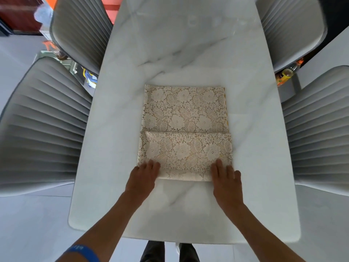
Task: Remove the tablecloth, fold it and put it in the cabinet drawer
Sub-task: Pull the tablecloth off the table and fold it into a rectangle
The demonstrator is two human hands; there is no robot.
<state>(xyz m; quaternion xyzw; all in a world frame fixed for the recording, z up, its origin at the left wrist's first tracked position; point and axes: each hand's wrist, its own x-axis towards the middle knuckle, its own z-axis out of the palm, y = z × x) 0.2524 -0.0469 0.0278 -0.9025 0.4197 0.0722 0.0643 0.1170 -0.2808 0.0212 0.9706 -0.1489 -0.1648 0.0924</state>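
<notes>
The folding step is in progress — the left hand [142,175] and right hand [226,179] press flat, fingers spread, on the tablecloth's [185,118] near fold; next comes another fold away from them.

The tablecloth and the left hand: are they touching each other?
Touching. The head view shows the left hand lying flat with its fingers resting on the near left corner of the folded tablecloth.
</notes>
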